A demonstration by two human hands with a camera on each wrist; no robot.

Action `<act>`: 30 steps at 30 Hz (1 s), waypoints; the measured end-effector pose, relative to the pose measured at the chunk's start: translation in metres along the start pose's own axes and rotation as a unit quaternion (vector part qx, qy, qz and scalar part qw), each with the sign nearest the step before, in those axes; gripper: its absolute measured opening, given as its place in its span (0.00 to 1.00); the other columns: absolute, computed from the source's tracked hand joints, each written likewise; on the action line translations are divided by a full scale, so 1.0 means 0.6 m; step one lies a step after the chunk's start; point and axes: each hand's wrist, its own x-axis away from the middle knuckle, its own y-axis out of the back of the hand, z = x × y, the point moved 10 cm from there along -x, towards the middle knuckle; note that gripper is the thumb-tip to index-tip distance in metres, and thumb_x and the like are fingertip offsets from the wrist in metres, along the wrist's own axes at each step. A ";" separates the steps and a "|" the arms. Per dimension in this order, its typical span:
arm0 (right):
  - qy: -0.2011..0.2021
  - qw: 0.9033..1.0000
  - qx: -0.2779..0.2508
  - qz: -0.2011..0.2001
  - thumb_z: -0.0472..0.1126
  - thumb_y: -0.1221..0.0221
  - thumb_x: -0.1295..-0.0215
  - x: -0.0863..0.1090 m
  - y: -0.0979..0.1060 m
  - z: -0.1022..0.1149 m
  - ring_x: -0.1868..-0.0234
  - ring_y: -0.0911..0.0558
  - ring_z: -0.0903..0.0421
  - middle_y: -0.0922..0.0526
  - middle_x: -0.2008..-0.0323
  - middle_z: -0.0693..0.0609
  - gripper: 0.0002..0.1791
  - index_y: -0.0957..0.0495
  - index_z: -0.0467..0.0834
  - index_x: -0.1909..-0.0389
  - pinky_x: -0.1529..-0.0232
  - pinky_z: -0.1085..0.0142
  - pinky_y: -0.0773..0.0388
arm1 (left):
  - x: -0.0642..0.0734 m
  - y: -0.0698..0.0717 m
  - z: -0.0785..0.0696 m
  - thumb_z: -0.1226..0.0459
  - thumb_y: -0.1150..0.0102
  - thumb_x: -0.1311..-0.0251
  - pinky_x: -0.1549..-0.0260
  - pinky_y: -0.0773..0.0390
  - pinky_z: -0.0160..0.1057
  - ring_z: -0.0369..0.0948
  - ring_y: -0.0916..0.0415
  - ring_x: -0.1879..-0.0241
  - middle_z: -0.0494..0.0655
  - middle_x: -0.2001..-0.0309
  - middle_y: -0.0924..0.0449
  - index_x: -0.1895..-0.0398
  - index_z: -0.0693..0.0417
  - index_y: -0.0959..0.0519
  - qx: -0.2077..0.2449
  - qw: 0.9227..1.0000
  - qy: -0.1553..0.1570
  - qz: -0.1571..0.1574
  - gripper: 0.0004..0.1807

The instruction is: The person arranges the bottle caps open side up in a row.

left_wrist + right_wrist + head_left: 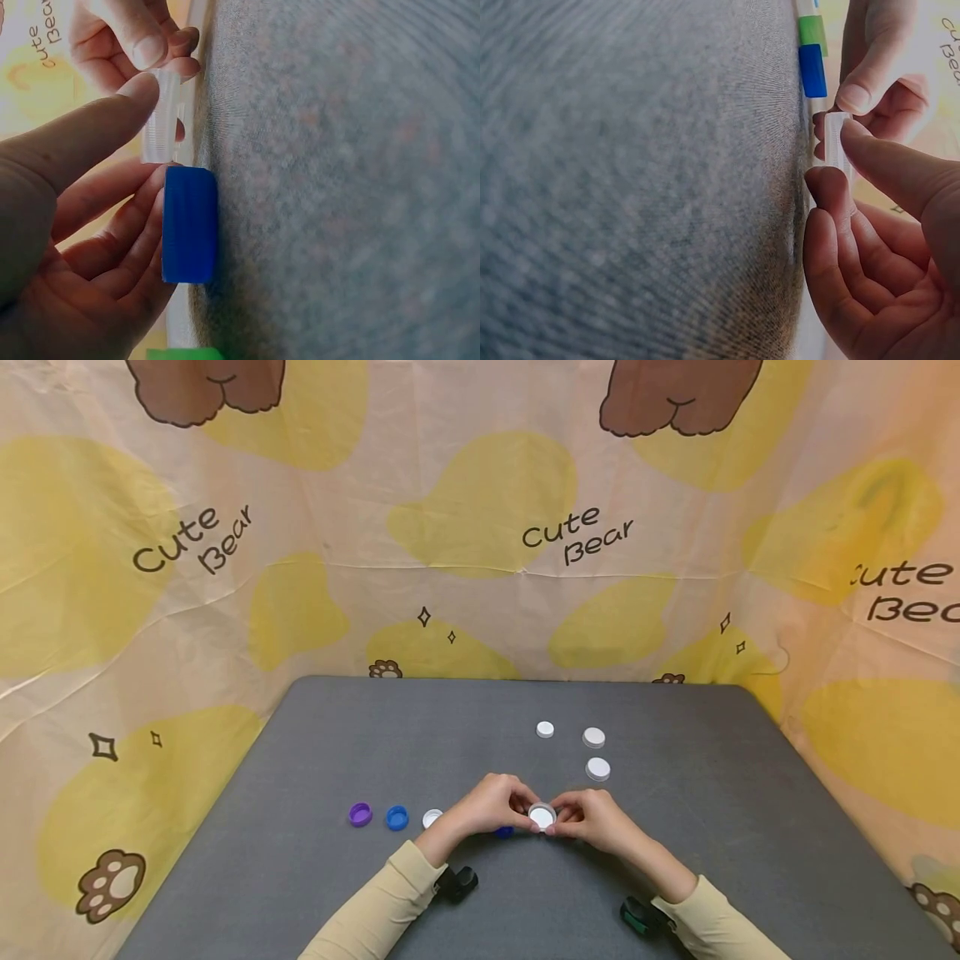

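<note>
Both hands meet at a round whitish, translucent cap (542, 817) with a ribbed side, which shows edge-on in both wrist views. My left hand (491, 803) pinches its left side, the thumb lying along the ribbed wall (157, 124). From the other side my right hand (597, 818) pinches the same cap (838, 141) between thumb and fingers. Whether the cap touches the table cannot be told. A dark blue cap (189, 225) stands close by the left hand, partly hidden under it in the head view.
Left of the hands a purple cap (360, 814), a blue cap (397, 817) and a white cap (432, 818) lie in a row; a green cap (814, 35) shows in the wrist views. Three white caps (545, 729) lie farther back on the grey table (360, 735).
</note>
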 end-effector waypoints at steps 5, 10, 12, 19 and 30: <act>-0.002 1.000 -0.004 0.006 0.44 0.31 0.48 -0.001 -0.005 -0.001 0.78 0.25 0.72 0.16 0.77 0.57 0.15 0.18 0.40 0.63 0.77 0.74 0.27 | 0.001 -0.003 0.003 0.56 0.24 0.59 0.71 0.27 0.24 0.31 0.24 0.71 0.41 0.72 0.19 0.65 0.48 0.13 0.000 1.000 0.007 0.007 0.15; 0.002 1.000 -0.001 0.007 0.44 0.30 0.49 -0.001 -0.007 -0.001 0.78 0.25 0.72 0.17 0.78 0.58 0.14 0.17 0.41 0.64 0.77 0.74 0.27 | 0.002 -0.003 0.002 0.57 0.24 0.59 0.71 0.27 0.24 0.31 0.24 0.71 0.41 0.72 0.19 0.65 0.48 0.13 -0.005 1.000 0.004 0.010 0.15; 0.004 1.000 -0.001 0.007 0.45 0.30 0.49 -0.001 -0.007 -0.001 0.78 0.25 0.72 0.17 0.77 0.58 0.14 0.17 0.41 0.64 0.76 0.74 0.27 | 0.002 -0.003 0.003 0.57 0.23 0.60 0.71 0.27 0.23 0.31 0.24 0.71 0.41 0.72 0.20 0.65 0.48 0.13 -0.007 1.000 0.002 0.011 0.16; 0.005 1.000 -0.010 0.010 0.45 0.29 0.51 0.000 -0.009 0.000 0.76 0.22 0.71 0.16 0.76 0.57 0.16 0.17 0.41 0.64 0.73 0.74 0.25 | 0.004 -0.005 0.004 0.58 0.23 0.61 0.71 0.26 0.24 0.32 0.23 0.70 0.42 0.71 0.21 0.64 0.49 0.13 -0.006 1.000 0.001 0.019 0.17; 0.010 1.000 -0.023 0.015 0.42 0.29 0.51 0.002 -0.010 0.003 0.75 0.21 0.70 0.16 0.75 0.55 0.15 0.17 0.40 0.63 0.73 0.73 0.24 | 0.002 -0.010 0.005 0.60 0.22 0.61 0.71 0.26 0.24 0.33 0.23 0.69 0.43 0.70 0.21 0.63 0.51 0.13 0.004 0.999 0.010 0.041 0.18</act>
